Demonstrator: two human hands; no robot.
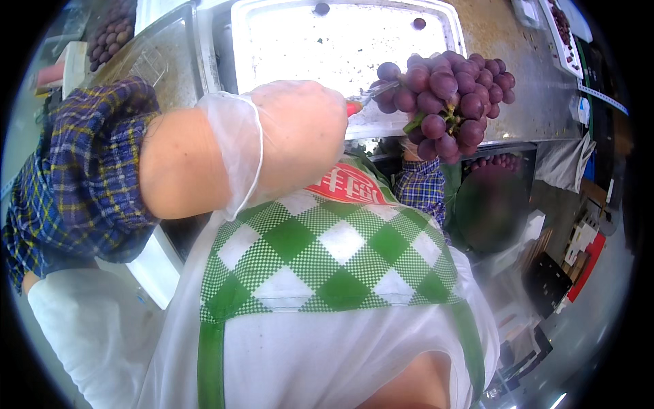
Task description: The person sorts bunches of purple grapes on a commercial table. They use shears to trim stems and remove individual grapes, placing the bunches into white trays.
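Observation:
My left hand (301,128), in a thin clear glove, is closed around red-handled scissors (353,108). Their metal blades reach into the left side of a bunch of purple-red grapes (443,84), among the berries. The bunch is held up above the near right corner of a white foam tray (286,56). Behind and beneath it is my right hand (410,149), mostly hidden by the grapes; the wrist and plaid sleeve show below. A green stem (414,122) sticks out at the bunch's lower left.
Two loose grapes, one at the back (322,8) and one farther right (419,23), lie in the tray among dark specks. More grapes (111,38) are at the far left, and a white tray of grapes (562,36) stands far right. A metal worktop (531,92) extends rightward.

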